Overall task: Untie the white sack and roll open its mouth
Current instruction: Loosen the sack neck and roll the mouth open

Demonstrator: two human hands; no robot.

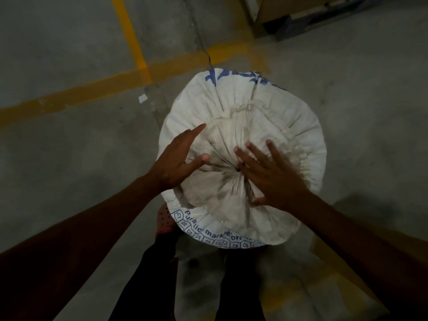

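Note:
A full white woven sack (278, 117) with blue print stands upright on the floor, seen from above. Its mouth is gathered into tight pleats that meet at a small dark knot point (238, 170) in the middle of the top. My left hand (178, 161) hovers over the sack's left side, fingers spread, holding nothing. My right hand (275, 177) lies over the pleats just right of the gathered centre, fingers apart and blurred by motion. Whether a tie string is there I cannot tell.
Grey concrete floor (69, 158) with yellow painted lines (129, 33) at the left and behind the sack. A cardboard box on a blue pallet (298, 22) stands at the far right. My legs in dark trousers (157, 269) and a foot are just below the sack.

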